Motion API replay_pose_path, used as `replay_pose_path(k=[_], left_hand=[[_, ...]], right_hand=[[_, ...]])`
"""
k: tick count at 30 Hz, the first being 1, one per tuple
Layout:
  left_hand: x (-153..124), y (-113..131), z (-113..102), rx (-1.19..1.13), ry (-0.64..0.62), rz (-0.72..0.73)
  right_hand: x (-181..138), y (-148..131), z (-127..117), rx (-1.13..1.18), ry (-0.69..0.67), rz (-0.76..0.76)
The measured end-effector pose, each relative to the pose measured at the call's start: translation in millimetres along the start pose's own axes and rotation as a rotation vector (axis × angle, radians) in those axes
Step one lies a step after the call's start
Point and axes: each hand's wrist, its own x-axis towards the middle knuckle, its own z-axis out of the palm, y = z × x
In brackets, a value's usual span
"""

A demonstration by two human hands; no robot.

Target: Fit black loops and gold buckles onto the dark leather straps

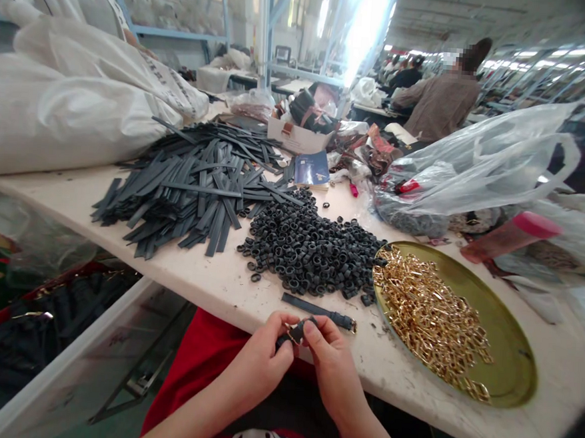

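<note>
Both hands meet at the table's front edge around a dark strap with a gold buckle (294, 334). My left hand (270, 343) is closed on the buckle end from the left. From the right, my right hand (330, 345) pinches the same strap with thumb and fingers. Much of the strap is hidden by the fingers. Just beyond the hands lies a finished-looking dark strap (311, 307) with a gold buckle at its right end. A heap of small dark loops (310, 253) sits behind it. Gold buckles (430, 315) fill part of a round olive tray (510, 358) at right.
Long dark strips (190, 178) are piled at left on the white table (189, 268). Behind stand a white sack (80, 104), a blue booklet (312, 169) and a clear plastic bag (481, 172). A pink-lidded bottle (512, 236) lies right. A person (443, 103) sits farther back.
</note>
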Motion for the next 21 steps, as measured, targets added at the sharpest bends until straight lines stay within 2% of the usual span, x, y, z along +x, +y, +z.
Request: replay_pose_path(k=[2,5,9,11,15,18,21], left_hand=[[-1.2,-2.1,-2.8,-0.033,-0.004,-0.033],[-2.2,-5.8,-6.5,-0.076,-0.026,-0.092],[-4.4,-6.6,-9.9,-0.082,-0.026,-0.143],[-4.9,-4.9,-12.4,-0.005,-0.014,-0.149],[-1.7,-2.2,-18.9,0.309,0.021,-0.191],[2.2,-1.7,-21.8,0.403,0.001,-0.228],[3.0,0.1,-22.3,0.228,-0.092,-0.205]], right_hand=[[-5.0,-0.2,2.1,0.005,-0.051,-0.017],[-8.9,-1.6,3.6,0.110,-0.031,-0.041],[-9.4,-5.6,1.0,0.173,-0.146,0.118],[-8.7,-7.2,-1.1,0.137,-0.219,0.209],[-5.6,-7.0,-4.6,0.158,-0.359,0.343],[-1.5,-4.2,-6.6,0.153,-0.318,0.312],[5.2,-0.6,-9.0,0.025,-0.261,0.207]])
